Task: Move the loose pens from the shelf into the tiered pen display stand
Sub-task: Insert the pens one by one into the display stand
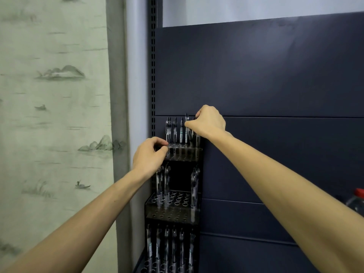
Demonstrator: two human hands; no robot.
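Reaching up to the top tier of the pen stand (183, 152) at the centre of the frame, we had both hands at work: our right hand (209, 121) was curled around a small bunch of pens (192, 134) at the right end of that tier, their lower ends at or just above the holes, while our left hand (149, 154) pinched the tier's left front edge, fingers bent, as if to steady it. Other pens (174, 129) already stood upright in the top row, just left of the bunch; more stood in the middle tier (167, 203) and the bottom row (167, 249) lower in the frame. We judged the main risk to be the bunch itself: several pens held at once would not all find separate holes, and one could slip and drop behind the stand or down onto the tiers below. Our knuckles were close to the standing pens, so a sideways nudge could tip them. The stand looked tall and narrow against the dark back panel (275, 75), and pressing down hard could rock it if our left-hand grip eased. We could not see the shelf with the loose pens.
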